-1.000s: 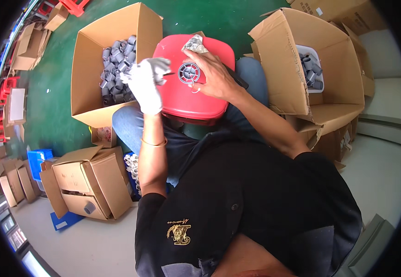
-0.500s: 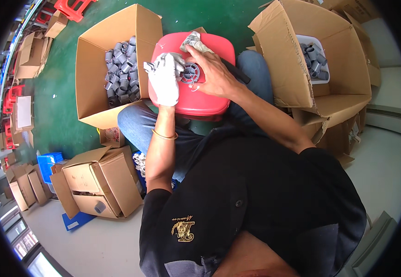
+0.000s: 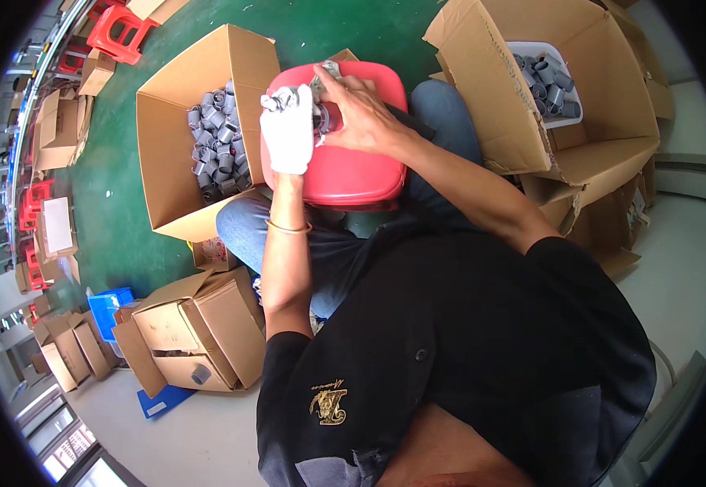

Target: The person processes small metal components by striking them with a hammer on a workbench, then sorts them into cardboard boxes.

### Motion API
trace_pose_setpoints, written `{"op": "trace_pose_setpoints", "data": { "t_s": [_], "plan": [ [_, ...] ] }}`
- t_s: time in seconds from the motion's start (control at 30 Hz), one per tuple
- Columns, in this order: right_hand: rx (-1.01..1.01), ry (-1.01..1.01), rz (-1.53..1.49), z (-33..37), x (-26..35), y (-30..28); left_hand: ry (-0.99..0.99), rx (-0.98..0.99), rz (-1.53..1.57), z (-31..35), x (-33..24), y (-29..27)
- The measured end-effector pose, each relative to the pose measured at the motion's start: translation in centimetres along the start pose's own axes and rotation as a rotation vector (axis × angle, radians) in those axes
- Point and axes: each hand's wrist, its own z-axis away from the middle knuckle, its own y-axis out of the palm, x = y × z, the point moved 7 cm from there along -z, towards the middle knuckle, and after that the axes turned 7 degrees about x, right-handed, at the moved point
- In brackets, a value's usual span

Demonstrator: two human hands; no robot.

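Note:
A round grey plastic part [image 3: 321,122], mostly hidden now, stands between my hands over a red stool seat [image 3: 361,174]. My left hand [image 3: 286,134], in a white glove, is closed against its left side; greyish crumpled material [image 3: 281,99] shows at the fingertips, either rag or soiled glove. My bare right hand [image 3: 361,115] curves round the part's right side, thumb low and fingers reaching up. Beyond the right fingers, a crumpled greyish-white cloth [image 3: 330,70] lies on the seat. A dark strip [image 3: 414,123] sticks out under my right wrist.
At the left stands an open carton [image 3: 162,154] with many grey pipe fittings [image 3: 221,142]. A tilted carton [image 3: 499,114] at the right holds a white tray [image 3: 578,81] of similar fittings. Another carton [image 3: 227,325] sits at lower left. My jeans-covered knees [image 3: 446,114] flank the stool.
The part's spoked round face showed between my hands before; now it is turned and mostly covered. My hands have drawn closer together. The whole view has shifted slightly.

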Motion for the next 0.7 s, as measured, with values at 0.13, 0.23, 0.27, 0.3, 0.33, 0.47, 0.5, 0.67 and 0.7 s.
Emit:
{"op": "trace_pose_setpoints", "data": {
  "t_s": [0.13, 0.23, 0.27, 0.3, 0.33, 0.47, 0.5, 0.67, 0.7],
  "plan": [
    [-0.004, 0.015, 0.218, 0.1, -0.1, -0.1, 0.057, 0.091, -0.129, -1.0, -0.1, 2.1],
    [-0.070, 0.062, 0.238, 1.7, -0.9, -2.7, -0.028, 0.094, -0.065, -0.7, 0.0, 3.9],
    [-0.111, 0.032, 0.274, 2.8, -0.9, -4.0, -0.073, 0.098, -0.032, -0.5, -0.1, 4.3],
    [-0.153, 0.003, 0.310, 3.9, -1.1, -5.0, -0.117, 0.103, 0.000, -0.3, 0.0, 4.8],
    [-0.158, 0.016, 0.305, 4.9, -1.8, -5.4, -0.104, 0.110, 0.003, -0.3, -0.3, 5.1],
    [0.021, 0.275, 0.173, 8.2, -6.7, -4.7, -0.357, 0.035, 0.841, -0.4, 1.6, 6.6],
    [0.009, 0.286, 0.167, 8.5, -7.2, -4.5, -0.341, 0.043, 0.842, -0.7, 1.4, 6.7],
    [0.018, 0.264, 0.090, 8.1, -8.6, -2.9, -0.092, -0.006, 0.385, -1.5, -0.1, 5.6],
    [0.035, 0.260, -0.011, 8.1, -8.7, -3.0, -0.091, 0.013, 0.295, -1.3, -0.5, 5.5]
  ]
}}
